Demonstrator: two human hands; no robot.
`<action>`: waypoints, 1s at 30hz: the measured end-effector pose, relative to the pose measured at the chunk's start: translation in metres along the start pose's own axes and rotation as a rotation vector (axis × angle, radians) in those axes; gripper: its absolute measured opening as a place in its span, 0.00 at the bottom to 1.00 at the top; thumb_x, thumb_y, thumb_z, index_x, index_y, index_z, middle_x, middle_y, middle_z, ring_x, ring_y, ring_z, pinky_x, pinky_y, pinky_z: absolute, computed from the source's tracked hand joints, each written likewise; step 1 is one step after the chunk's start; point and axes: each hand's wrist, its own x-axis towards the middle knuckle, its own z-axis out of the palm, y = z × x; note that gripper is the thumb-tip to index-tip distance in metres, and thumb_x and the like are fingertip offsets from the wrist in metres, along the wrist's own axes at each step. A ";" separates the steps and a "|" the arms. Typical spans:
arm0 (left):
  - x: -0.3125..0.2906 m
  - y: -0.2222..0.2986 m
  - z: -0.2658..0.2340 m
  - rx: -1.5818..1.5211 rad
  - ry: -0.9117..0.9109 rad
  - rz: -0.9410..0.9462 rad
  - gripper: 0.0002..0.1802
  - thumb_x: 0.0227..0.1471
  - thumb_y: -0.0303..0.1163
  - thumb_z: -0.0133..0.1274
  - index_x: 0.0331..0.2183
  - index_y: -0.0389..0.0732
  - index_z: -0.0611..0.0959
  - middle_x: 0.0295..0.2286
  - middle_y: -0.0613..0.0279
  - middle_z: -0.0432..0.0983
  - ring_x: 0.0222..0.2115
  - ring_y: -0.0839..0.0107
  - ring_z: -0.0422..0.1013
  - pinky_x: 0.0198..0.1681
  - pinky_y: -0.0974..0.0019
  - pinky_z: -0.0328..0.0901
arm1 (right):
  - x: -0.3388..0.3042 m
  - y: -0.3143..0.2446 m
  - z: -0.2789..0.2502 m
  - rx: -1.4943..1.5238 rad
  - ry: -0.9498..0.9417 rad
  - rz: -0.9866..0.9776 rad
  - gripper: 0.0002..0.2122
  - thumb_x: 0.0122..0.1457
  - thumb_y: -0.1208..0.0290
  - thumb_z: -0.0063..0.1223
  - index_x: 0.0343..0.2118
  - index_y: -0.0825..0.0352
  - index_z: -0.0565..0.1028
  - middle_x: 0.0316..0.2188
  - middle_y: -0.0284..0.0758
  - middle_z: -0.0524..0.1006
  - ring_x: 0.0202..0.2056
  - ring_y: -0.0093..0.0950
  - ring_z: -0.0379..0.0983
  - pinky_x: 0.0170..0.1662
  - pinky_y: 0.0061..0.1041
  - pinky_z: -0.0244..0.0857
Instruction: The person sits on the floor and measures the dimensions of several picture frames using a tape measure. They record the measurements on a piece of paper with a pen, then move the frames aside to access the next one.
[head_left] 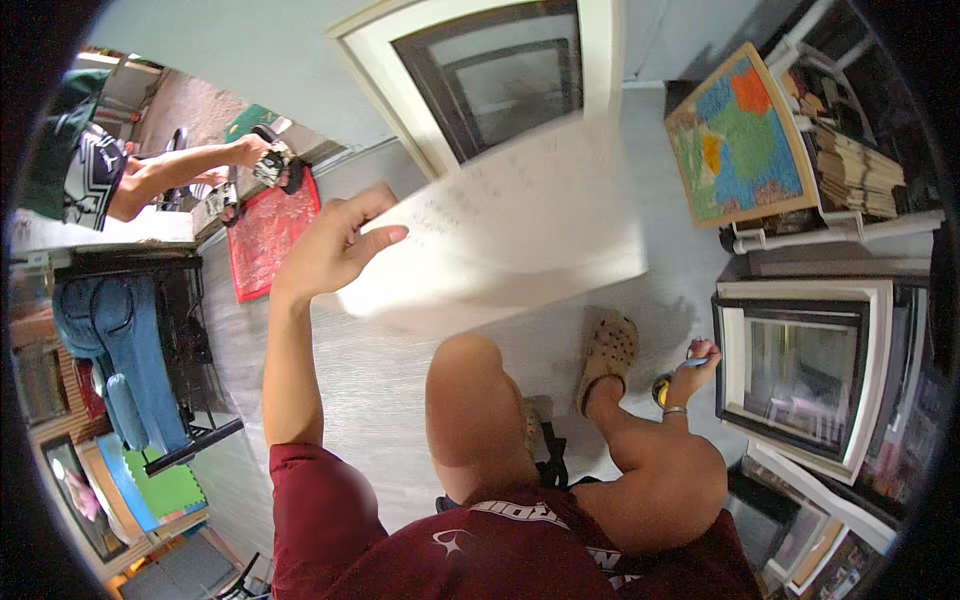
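My left hand (345, 245) pinches the left edge of a large white sheet (510, 235) between thumb and fingers. The sheet is tilted, blurred at its right side, and bears faint grey marks near its upper left. Out to the right, beside my bent knee, my right hand (704, 354) is closed around a small thing with a light-blue part, too small to name. A round yellow-and-black object (661, 390) shows beside the right wrist; whether it is held or lies behind cannot be made out.
A white-and-black frame (490, 85) leans ahead behind the sheet. Stacked frames (805, 375) stand right, below a colourful picture (742, 140) against a rack. On the left are a red mat (270, 235), another person's leg (185, 175) and blue jeans (125, 350) hanging.
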 end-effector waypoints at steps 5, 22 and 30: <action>-0.002 0.019 -0.010 -0.435 0.401 0.136 0.09 0.61 0.32 0.52 0.39 0.39 0.71 0.29 0.72 0.70 0.32 0.82 0.63 0.36 0.76 0.58 | 0.079 -0.150 0.035 0.322 0.023 -0.063 0.22 0.71 0.52 0.28 0.48 0.67 0.68 0.35 0.36 0.75 0.35 0.25 0.70 0.42 0.25 0.63; 0.037 0.101 0.147 -1.928 0.166 0.026 0.29 0.65 0.49 0.40 0.54 0.34 0.67 0.49 0.54 0.72 0.46 0.66 0.73 0.47 0.63 0.72 | 0.056 -0.456 0.075 0.514 -0.754 -0.456 0.07 0.57 0.84 0.49 0.38 0.70 0.73 0.27 0.30 0.76 0.26 0.14 0.69 0.29 0.13 0.61; 0.031 0.105 0.154 -1.899 0.274 0.052 0.36 0.63 0.57 0.32 0.56 0.34 0.65 0.50 0.52 0.71 0.49 0.64 0.71 0.50 0.60 0.71 | 0.054 -0.456 0.088 0.588 -0.756 -0.577 0.07 0.51 0.87 0.47 0.33 0.71 0.72 0.23 0.31 0.75 0.22 0.14 0.65 0.26 0.13 0.57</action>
